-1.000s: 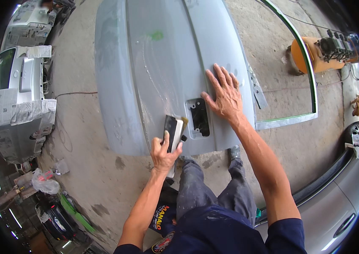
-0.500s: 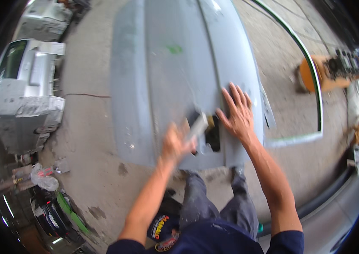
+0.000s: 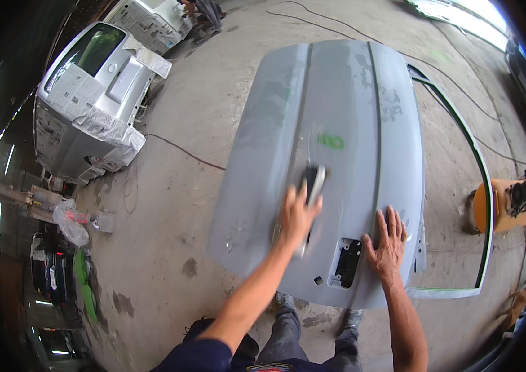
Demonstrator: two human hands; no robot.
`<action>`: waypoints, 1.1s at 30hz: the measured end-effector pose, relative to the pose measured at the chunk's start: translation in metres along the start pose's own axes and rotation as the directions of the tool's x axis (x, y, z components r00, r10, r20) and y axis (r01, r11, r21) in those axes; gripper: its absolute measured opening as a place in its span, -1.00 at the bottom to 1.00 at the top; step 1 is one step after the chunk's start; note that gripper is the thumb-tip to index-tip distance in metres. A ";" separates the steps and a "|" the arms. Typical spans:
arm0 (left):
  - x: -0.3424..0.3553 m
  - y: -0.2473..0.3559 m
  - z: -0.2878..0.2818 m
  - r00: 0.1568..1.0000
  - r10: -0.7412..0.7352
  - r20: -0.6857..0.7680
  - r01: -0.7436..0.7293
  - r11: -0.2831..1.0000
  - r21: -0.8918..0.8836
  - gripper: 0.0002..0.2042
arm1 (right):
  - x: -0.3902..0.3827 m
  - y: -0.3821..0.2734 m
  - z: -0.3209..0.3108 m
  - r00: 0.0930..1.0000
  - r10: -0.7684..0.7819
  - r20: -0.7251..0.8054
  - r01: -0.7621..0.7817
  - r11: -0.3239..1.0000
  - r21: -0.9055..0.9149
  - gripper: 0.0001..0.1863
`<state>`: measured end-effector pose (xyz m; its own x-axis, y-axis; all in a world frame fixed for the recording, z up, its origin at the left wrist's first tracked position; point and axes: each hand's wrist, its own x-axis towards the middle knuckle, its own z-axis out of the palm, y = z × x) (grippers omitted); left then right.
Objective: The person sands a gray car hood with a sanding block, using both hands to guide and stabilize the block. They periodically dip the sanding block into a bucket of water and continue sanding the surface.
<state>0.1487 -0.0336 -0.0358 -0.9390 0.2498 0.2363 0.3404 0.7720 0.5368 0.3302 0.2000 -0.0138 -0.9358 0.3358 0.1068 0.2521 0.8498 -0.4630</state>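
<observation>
A grey car door point(image 3: 263, 155) lies before me, its outer panel up and a green smudge point(image 3: 331, 141) near its middle. My left hand point(image 3: 300, 216) is closed on a long, narrow sanding block point(image 3: 317, 184), dark with a pale edge and smeared by motion, which rests on the panel below the smudge. My right hand point(image 3: 387, 248) lies flat on the panel with fingers spread, holding nothing. Just left of it is the rectangular handle opening point(image 3: 346, 263), with a small square hole point(image 3: 318, 280) beside it.
The door's bare window frame point(image 3: 485, 204) sticks out to the right, with an orange tank-like machine point(image 3: 492, 208) beyond it. A silver vehicle body point(image 3: 89, 93) masked with paper stands at left. A hose point(image 3: 185, 153) runs across the concrete floor. A person point(image 3: 204, 11) is at the far left.
My left hand has moved the sanding block farther up the panel, away from the handle opening. My right hand still lies flat by that opening. The whole view has shifted and tilted.
</observation>
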 end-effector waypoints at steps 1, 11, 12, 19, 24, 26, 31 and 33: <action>-0.059 0.005 -0.018 1.000 0.011 -0.029 -0.010 1.000 0.015 -0.26 | 0.001 -0.001 -0.002 1.000 -0.008 -0.004 0.008 1.000 -0.011 -0.16; 0.015 -0.050 0.005 0.982 0.185 -0.043 -0.181 0.979 0.090 -0.26 | 0.002 0.005 0.007 1.000 -0.014 -0.025 0.014 1.000 -0.026 -0.15; 0.057 -0.056 0.013 0.980 0.193 -0.052 -0.192 0.981 0.021 -0.24 | 0.002 0.005 0.008 1.000 0.008 -0.008 -0.008 1.000 -0.024 -0.15; -0.091 -0.025 -0.050 0.945 0.270 0.184 -0.273 0.962 -0.012 -0.29 | 0.003 -0.004 -0.002 1.000 0.004 0.007 -0.003 0.999 -0.039 -0.17; -0.156 -0.039 -0.060 0.761 0.608 0.224 -0.632 0.773 0.048 -0.37 | 0.005 -0.002 0.001 1.000 -0.010 -0.017 0.010 0.999 -0.034 -0.16; -0.078 -0.043 -0.033 0.715 0.678 0.169 -0.691 0.723 0.025 -0.37 | 0.003 0.002 0.005 1.000 -0.003 -0.017 0.003 0.999 -0.037 -0.17; 0.109 -0.016 0.031 0.953 0.279 -0.121 -0.278 0.960 0.028 -0.25 | -0.001 0.007 0.011 1.000 0.019 -0.007 -0.019 0.999 -0.049 -0.17; 0.074 0.002 0.026 0.971 0.226 -0.076 -0.225 0.974 0.022 -0.26 | 0.000 0.003 0.008 1.000 0.009 -0.007 -0.009 0.999 -0.052 -0.17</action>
<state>0.0786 0.0020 -0.0384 -0.8316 0.3724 0.4120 0.5415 0.7087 0.4523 0.3288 0.1995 -0.0223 -0.9318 0.3464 0.1089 0.2734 0.8666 -0.4174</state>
